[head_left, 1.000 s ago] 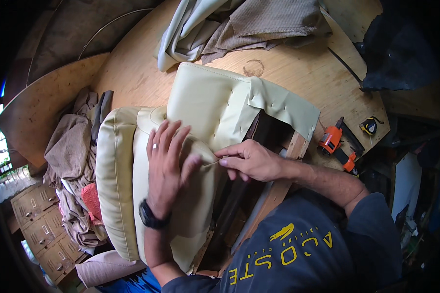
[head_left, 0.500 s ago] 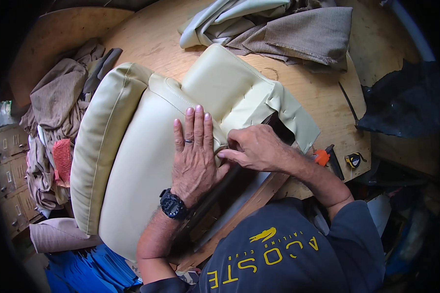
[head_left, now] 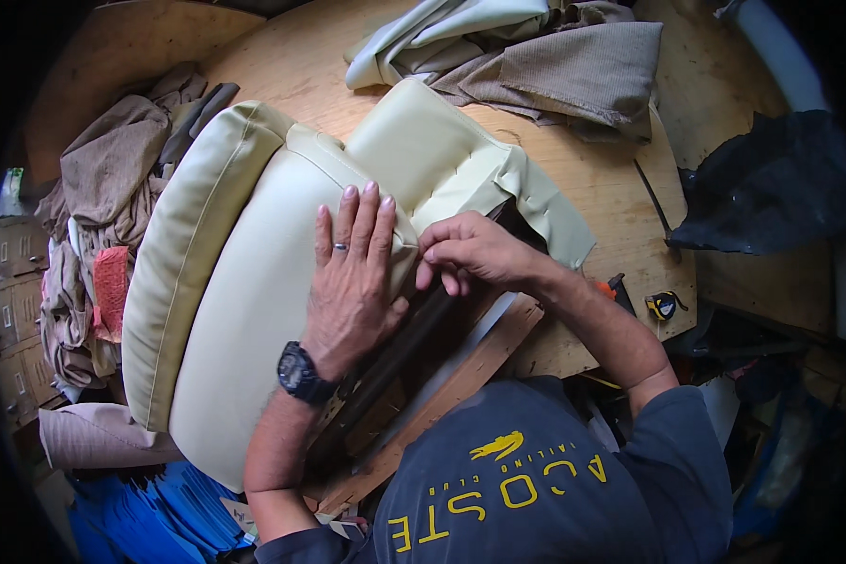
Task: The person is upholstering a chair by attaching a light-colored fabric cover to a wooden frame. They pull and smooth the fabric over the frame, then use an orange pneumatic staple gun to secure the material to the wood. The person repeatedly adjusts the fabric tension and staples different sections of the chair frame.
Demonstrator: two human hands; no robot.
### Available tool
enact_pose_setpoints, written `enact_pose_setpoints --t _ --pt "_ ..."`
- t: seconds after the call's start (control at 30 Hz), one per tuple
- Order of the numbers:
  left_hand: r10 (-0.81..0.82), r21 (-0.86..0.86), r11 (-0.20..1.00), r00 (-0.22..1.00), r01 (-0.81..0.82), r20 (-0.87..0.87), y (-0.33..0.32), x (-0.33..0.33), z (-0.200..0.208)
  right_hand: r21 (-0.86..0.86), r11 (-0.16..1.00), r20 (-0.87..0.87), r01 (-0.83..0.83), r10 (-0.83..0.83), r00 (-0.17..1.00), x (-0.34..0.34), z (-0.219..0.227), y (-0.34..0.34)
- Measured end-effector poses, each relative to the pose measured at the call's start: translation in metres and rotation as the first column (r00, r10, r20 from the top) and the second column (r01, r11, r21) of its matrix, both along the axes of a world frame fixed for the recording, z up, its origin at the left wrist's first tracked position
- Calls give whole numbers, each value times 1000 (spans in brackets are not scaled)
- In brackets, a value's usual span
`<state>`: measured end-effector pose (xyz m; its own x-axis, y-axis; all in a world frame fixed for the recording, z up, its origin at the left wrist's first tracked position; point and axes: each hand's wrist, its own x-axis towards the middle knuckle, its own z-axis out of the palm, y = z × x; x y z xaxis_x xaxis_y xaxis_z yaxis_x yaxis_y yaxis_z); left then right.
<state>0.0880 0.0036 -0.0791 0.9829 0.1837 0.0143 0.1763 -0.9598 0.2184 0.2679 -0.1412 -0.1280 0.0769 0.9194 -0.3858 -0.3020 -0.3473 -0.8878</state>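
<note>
A cream leather-covered seat piece lies tilted across the bench, with a padded bolster along its left side and a stitched flap at its far side. My left hand rests flat on the cream cover near its right edge, fingers stretched out and nearly together. Beside it, my right hand is closed, its fingertips pinching the edge of the cover at the corner. Below my hands a wooden frame rail and a dark inner gap show. What lies inside my right fingers is partly hidden.
Brown ribbed fabric and pale leather lie at the back. To the right are a tape measure, an orange-and-black tool and a black sheet. Brown cloth is heaped at the left, above a rolled pink fabric.
My right hand has shifted slightly left and up along the cover's edge, its fingers curled differently. My left hand stays flat on the cover. The whole view has drifted a little.
</note>
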Motion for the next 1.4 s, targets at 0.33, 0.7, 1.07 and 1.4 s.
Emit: enact_pose_setpoints --t 0.33,0.7,1.07,1.4 --pt "85 121 988 991 -98 105 -20 -6 -34 -110 978 -29 -178 176 984 -42 -5 -1" --pt "-51 -19 999 994 50 -95 -12 -20 -8 -35 984 336 177 -156 929 -39 -1 -30" --pt "-53 -217 973 994 74 99 -2 -22 -9 -54 984 160 167 -157 975 -46 -8 2" --pt "318 82 928 889 -363 328 -53 -213 -27 3 983 324 184 -175 930 -52 -6 1"
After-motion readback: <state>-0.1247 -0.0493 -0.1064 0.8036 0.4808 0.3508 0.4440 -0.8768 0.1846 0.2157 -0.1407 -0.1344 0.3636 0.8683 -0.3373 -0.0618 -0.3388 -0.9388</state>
